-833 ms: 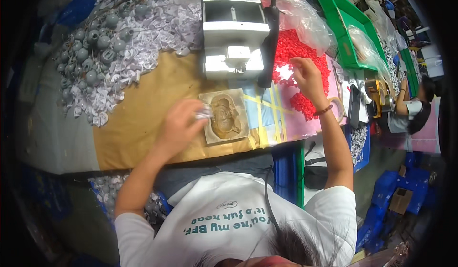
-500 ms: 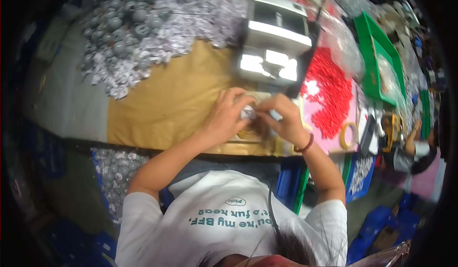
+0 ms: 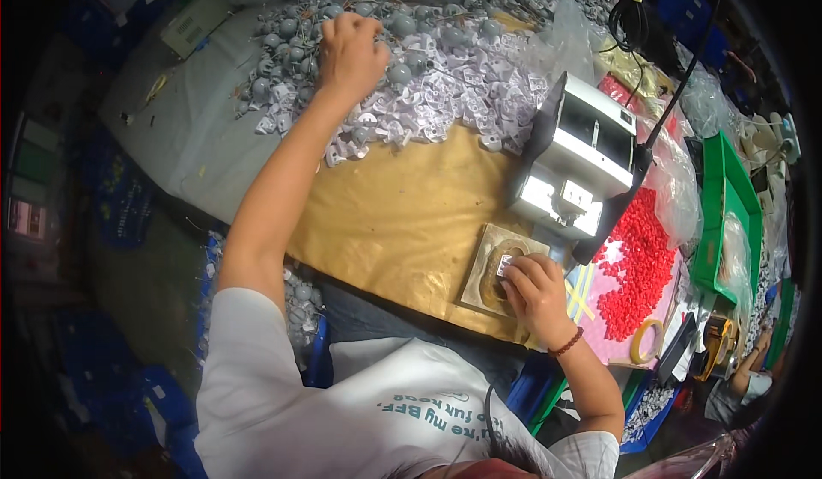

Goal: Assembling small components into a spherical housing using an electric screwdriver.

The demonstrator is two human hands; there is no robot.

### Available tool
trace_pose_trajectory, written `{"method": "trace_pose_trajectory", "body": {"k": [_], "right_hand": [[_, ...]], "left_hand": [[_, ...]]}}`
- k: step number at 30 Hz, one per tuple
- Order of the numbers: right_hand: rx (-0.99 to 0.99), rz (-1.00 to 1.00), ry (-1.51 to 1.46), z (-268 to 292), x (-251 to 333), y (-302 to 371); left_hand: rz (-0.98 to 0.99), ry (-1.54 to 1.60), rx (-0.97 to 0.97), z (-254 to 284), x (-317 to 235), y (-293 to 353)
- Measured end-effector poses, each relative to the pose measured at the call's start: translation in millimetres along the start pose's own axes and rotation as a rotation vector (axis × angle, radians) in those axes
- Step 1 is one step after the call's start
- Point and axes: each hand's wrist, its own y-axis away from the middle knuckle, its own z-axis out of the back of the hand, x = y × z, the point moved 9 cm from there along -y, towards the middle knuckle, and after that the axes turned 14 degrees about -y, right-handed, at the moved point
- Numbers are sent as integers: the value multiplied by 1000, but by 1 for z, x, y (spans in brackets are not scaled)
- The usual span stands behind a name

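My left hand reaches to the far left, into a heap of grey ball-shaped parts. Its fingers are curled and the fingertips are out of sight, so what they grip cannot be made out. Loose small white plastic pieces lie beside and in front of the balls. My right hand is at a square block fixture near the table's front edge. Its thumb and fingers are closed at a small white piece with dark marks, which sits in the fixture's recess.
A white and black machine stands just beyond the fixture. Right of it are a heap of small red parts, a tape roll and a green tray. Yellow-brown sheeting covers the table's middle. Another person's arm shows far right.
My left hand has left the fixture and swung out to the far-left heap of grey balls. My right hand stays at the fixture, now with fingers down on the white piece. The view has shifted.
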Motion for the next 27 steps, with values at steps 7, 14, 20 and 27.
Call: {"method": "trace_pose_trajectory", "body": {"k": [7, 14, 20, 27], "right_hand": [[-84, -46, -137, 0, -9, 1], [-303, -245, -306, 42, -35, 16], [-228, -186, -343, 38, -19, 5], [-309, -274, -387, 49, -40, 28]], "left_hand": [[-206, -495, 238, -66, -35, 6], [-126, -234, 12, -18, -46, -8], [-147, -433, 420, -80, -31, 7], [-247, -338, 479, -63, -23, 9]]}}
